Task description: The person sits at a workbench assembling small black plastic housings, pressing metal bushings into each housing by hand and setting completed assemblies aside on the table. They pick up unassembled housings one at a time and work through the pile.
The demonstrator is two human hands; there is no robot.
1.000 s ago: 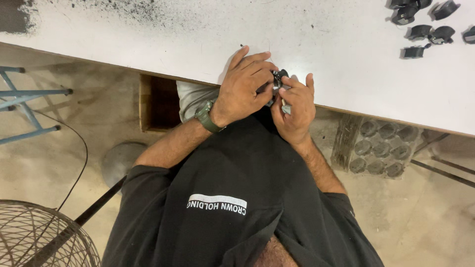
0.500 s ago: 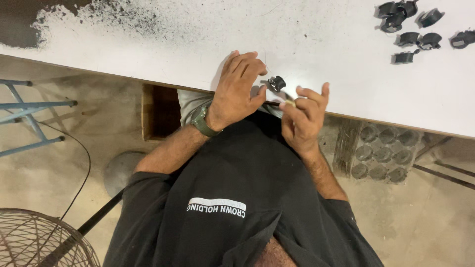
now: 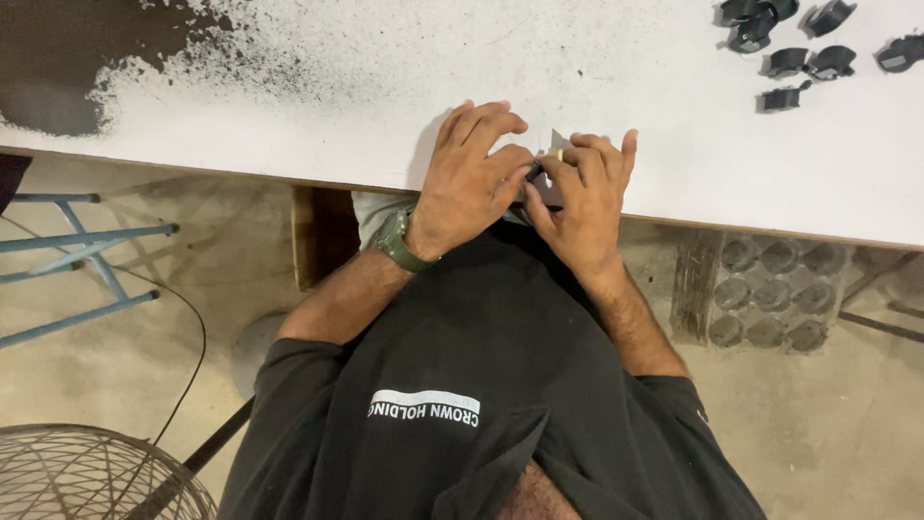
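My left hand point(image 3: 472, 178), with a green watch on its wrist, and my right hand point(image 3: 582, 197) meet at the near edge of the white table point(image 3: 674, 144). Both sets of fingers close together on a small dark part point(image 3: 535, 173), which they mostly hide. A pale grey tip point(image 3: 558, 141) pokes up between the fingertips. I cannot tell the part's full shape. My black shirt point(image 3: 481, 385) fills the lower middle of the view.
Several black clip-like parts point(image 3: 799, 63) lie on the table's far right. A dark sprayed patch point(image 3: 58, 67) covers the table's left end. Below are a blue metal frame point(image 3: 87, 260), a wire fan guard point(image 3: 87, 477), a cable, and a grey moulded tray point(image 3: 770, 294) on the floor.
My hands have drawn closer together, and the right hand's fingers now wrap over the small part, covering it. The view shifted slightly toward the table.
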